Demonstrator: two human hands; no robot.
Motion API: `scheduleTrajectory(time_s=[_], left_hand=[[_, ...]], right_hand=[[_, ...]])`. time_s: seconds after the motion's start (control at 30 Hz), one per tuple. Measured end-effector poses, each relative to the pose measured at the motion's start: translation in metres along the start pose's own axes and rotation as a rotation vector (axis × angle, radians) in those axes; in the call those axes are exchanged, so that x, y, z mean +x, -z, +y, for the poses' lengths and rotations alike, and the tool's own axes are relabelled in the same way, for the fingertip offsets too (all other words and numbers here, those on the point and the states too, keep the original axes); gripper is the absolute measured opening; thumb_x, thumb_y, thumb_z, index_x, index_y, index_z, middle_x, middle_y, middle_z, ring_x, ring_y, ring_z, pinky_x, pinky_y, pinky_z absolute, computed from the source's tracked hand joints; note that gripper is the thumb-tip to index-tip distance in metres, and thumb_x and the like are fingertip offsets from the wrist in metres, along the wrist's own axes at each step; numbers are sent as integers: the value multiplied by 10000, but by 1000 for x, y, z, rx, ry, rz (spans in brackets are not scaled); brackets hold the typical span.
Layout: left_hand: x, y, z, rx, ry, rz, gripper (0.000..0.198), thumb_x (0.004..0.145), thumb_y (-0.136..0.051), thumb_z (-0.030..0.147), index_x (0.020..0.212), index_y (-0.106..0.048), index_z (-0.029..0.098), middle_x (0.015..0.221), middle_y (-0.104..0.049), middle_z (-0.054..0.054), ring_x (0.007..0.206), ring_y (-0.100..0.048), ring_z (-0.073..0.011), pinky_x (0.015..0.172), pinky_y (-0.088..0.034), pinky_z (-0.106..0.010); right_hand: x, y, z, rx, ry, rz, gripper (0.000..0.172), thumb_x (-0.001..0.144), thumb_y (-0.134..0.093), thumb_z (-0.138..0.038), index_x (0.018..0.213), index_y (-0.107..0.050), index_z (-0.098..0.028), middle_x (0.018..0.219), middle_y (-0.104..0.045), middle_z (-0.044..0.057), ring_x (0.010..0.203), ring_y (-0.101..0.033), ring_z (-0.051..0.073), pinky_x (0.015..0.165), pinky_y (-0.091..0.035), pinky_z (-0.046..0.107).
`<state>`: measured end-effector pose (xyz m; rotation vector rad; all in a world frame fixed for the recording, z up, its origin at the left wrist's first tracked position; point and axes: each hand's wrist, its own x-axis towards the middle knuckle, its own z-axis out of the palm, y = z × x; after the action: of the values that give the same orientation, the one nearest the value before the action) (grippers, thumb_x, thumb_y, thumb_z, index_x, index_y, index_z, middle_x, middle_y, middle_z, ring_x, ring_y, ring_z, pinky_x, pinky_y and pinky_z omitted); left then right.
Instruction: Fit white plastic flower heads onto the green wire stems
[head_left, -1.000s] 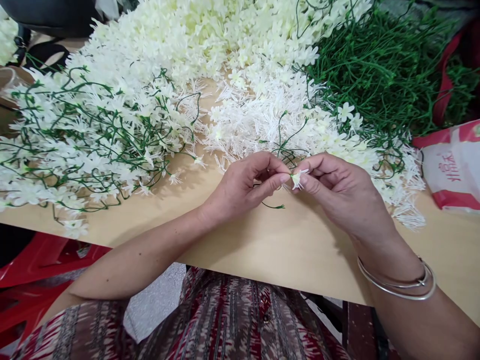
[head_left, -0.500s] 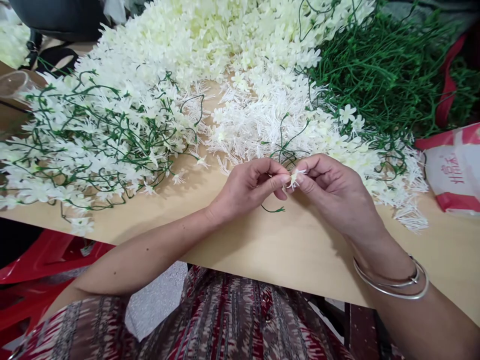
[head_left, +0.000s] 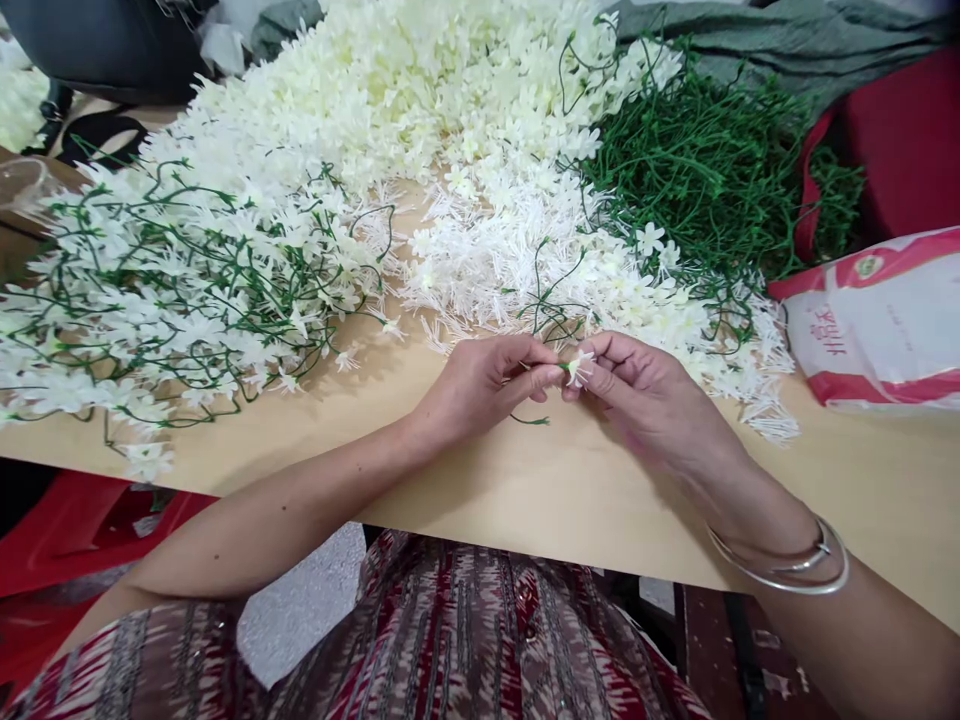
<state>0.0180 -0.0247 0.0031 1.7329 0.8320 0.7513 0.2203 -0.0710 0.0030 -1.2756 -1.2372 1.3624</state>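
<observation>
My left hand (head_left: 499,385) pinches a green stem (head_left: 531,421) near its tip, with a branched end sticking out below the fingers. At that tip sits a small white flower (head_left: 580,369), which the fingers of my right hand (head_left: 637,395) hold from the other side. Both hands are close together, just above the table's near part. Behind them a few green stems (head_left: 551,300) lie on a heap of thin white stamens (head_left: 495,270).
Flowers joined to green stems (head_left: 217,280) cover the left. Loose white petals (head_left: 397,80) are heaped at the back. Bare green stems (head_left: 697,160) lie at the back right, beside a red bag (head_left: 907,140) and a white and pink packet (head_left: 885,320).
The view has shifted to the right, showing more of the packet and red bag. The flower now shows more openly between my fingertips, against the green tip.
</observation>
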Motion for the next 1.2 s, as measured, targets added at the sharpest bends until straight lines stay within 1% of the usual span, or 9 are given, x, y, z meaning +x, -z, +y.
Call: scheduleTrajectory(time_s=[0.1,0.17,0.23,0.4,0.6,0.83,0.97,1.07,1.2], left_hand=[[-3,-2,0,115,-38,-23,80,972,-723,236,939,-773,182,796,-788,-3,712,-713,-103,671,-538,-197],[-4,-4,-2,145,-53,-43,82,981,-712,224,941,-768,178,785,-774,-3,697,-702,-102,648,-525,-194],[-4,-4,-4,160,-68,-61,82,986,-712,224,947,-760,170,773,-756,-4,667,-681,-95,621,-507,-188],[-7,-5,-7,223,-122,-52,72,999,-686,182,947,-734,173,757,-725,13,628,-634,-75,598,-470,-175],[-6,-1,-8,202,-132,-79,153,1040,-652,249,910,-687,178,735,-709,12,637,-637,-86,605,-468,-182],[-5,2,-6,202,-169,-94,184,1037,-625,220,858,-646,180,708,-666,26,616,-606,-90,603,-446,-187],[-5,2,-6,230,-172,-89,195,1036,-624,213,845,-640,178,722,-682,18,632,-624,-94,614,-457,-188],[-5,1,-8,233,-164,-70,175,1026,-635,205,855,-653,172,720,-685,12,642,-637,-97,619,-466,-188],[-4,-4,-11,209,-128,-12,160,1015,-660,246,876,-686,172,710,-691,11,631,-636,-97,618,-481,-191]], right_hand=[[-13,2,4,-68,24,59,211,915,-791,-456,875,-709,-266,744,-706,6,677,-617,167,640,-500,307],[-18,2,7,-104,64,109,184,907,-797,-415,868,-709,-258,743,-681,2,661,-583,159,600,-468,291],[-19,2,10,-134,100,125,151,903,-794,-375,870,-714,-252,745,-663,0,657,-561,154,588,-454,284],[-19,2,12,-176,119,82,96,929,-748,-320,887,-708,-243,756,-658,1,657,-556,150,586,-451,282],[-16,4,14,-242,155,52,122,964,-713,-322,891,-704,-224,786,-665,0,688,-576,142,633,-457,283],[-4,9,4,-257,94,-94,128,981,-673,-280,869,-708,-228,773,-670,-6,713,-596,145,664,-454,283],[-1,9,1,-275,109,-96,133,967,-667,-243,842,-709,-226,769,-671,-4,701,-582,145,668,-454,283],[0,9,6,-259,119,-93,140,968,-680,-286,850,-708,-217,756,-650,-5,688,-562,143,658,-450,282],[0,10,19,-219,128,-20,235,974,-702,-447,926,-723,-217,756,-610,-8,679,-532,149,631,-440,289]])
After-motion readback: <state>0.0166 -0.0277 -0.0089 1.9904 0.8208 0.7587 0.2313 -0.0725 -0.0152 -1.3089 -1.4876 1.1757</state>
